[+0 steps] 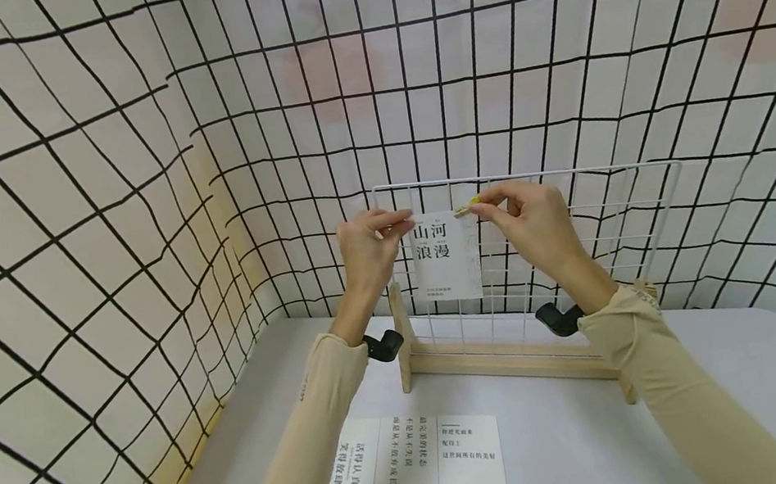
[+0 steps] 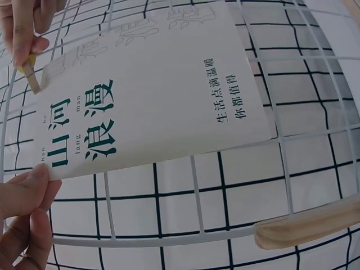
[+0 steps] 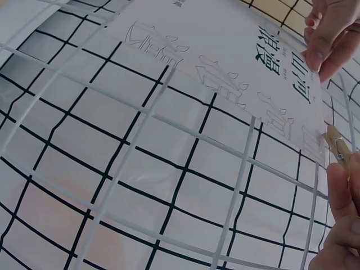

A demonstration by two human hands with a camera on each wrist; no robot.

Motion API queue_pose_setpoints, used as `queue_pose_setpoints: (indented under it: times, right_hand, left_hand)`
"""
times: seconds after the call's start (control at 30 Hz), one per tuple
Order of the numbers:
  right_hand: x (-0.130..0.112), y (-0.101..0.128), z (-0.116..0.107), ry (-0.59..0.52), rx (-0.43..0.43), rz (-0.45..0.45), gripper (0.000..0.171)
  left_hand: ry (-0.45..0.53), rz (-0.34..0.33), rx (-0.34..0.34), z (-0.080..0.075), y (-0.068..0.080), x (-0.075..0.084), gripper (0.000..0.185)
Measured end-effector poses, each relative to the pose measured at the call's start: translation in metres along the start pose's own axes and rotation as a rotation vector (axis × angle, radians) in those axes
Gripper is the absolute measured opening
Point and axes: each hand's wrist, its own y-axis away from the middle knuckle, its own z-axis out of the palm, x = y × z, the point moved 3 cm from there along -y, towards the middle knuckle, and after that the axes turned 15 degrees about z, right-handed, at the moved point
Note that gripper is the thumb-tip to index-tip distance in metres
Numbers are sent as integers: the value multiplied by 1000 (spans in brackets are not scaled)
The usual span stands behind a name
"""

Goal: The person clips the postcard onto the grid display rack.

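A white card (image 1: 448,267) with dark printed characters is held upright against a white wire grid rack (image 1: 535,174). My left hand (image 1: 372,248) pinches the card's upper left corner between thumb and fingers, as the left wrist view shows at the card's edge (image 2: 135,95). My right hand (image 1: 529,218) pinches a small wooden clothespin (image 1: 465,209) with a yellow piece on it. The clothespin's tip meets the card's top edge near the upper right corner; in the right wrist view the clothespin (image 3: 337,143) is partly covered by fingers.
Three printed cards (image 1: 469,462) lie side by side on the white table (image 1: 559,449), the leftmost partly behind the left sleeve. The rack stands in a wooden base (image 1: 509,359). Black wire grid panels (image 1: 411,90) with white sheeting behind them rise at the back and sides.
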Motion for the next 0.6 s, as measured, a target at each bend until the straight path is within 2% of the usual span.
queue_pose_setpoints:
  times: [0.17,0.6]
  right_hand:
    - [-4,-3,-1,1,-6,-7,13]
    - [-8,-8,3,109,-32,34,12]
  left_hand:
    - [-2,5,4,1,0,-1,13]
    - [-17,6,6,2,3,-1,14]
